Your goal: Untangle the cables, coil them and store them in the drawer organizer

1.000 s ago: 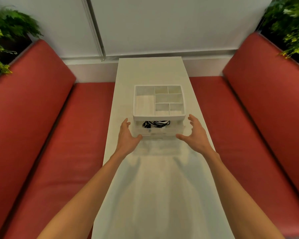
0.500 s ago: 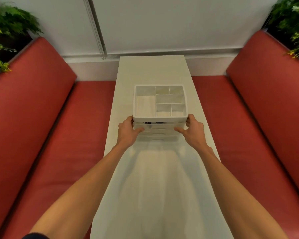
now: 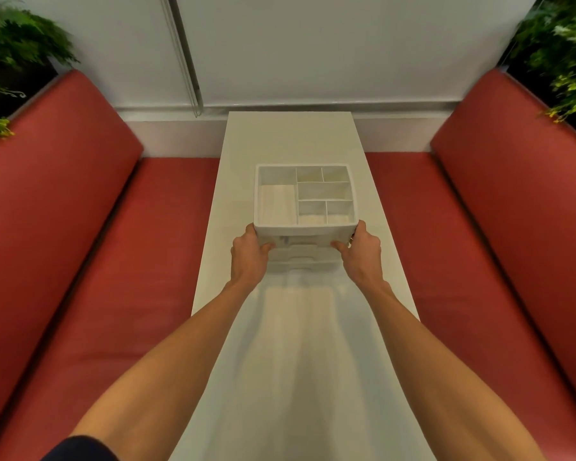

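A white drawer organizer [image 3: 306,227] stands in the middle of the narrow white table [image 3: 290,138]. Its top tray has several empty compartments. Below the tray the drawer fronts sit flush with the body. My left hand [image 3: 248,254] grips the organizer's front left corner, thumb on the top drawer's front. My right hand [image 3: 361,249] grips the front right corner the same way. The black and white cables are hidden inside the shut top drawer; only a faint dark trace shows through its front.
Red cushioned benches [image 3: 80,244] run along both sides of the table, the right one [image 3: 499,227] just as close. A white wall closes the far end. Green plants [image 3: 10,54] stand behind each backrest.
One second ago the top drawer stood pulled out with the cables visible and both hands apart from it. Both hands moved in and the drawer slid shut; the hands now clasp the organizer's front corners.
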`<state>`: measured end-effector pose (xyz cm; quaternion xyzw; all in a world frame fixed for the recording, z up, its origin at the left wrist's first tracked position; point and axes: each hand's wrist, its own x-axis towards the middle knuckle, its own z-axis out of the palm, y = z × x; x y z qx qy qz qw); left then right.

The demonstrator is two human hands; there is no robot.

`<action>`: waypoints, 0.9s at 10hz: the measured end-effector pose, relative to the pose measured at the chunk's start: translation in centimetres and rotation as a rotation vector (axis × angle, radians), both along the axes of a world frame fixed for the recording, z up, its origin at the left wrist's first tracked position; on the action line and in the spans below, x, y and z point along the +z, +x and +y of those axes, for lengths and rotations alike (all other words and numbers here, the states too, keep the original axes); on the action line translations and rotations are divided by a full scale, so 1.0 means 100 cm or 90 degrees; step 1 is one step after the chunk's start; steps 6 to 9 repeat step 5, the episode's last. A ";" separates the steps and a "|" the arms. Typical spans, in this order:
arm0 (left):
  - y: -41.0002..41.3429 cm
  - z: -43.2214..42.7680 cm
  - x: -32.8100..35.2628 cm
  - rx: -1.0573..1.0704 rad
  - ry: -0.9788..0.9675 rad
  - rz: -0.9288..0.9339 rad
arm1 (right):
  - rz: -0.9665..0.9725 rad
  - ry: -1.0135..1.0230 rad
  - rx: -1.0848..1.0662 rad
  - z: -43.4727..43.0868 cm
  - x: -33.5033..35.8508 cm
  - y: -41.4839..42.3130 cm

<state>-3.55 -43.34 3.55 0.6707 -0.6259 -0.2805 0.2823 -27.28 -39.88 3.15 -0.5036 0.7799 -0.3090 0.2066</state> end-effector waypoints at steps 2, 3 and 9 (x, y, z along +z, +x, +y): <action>-0.001 0.001 0.000 -0.009 0.003 -0.009 | 0.008 0.002 -0.002 0.001 -0.001 0.003; 0.004 0.001 0.005 -0.045 0.021 -0.006 | 0.011 0.037 0.032 0.003 0.007 -0.001; 0.028 0.002 0.020 -0.129 0.038 -0.095 | 0.037 0.077 0.152 0.015 0.042 -0.020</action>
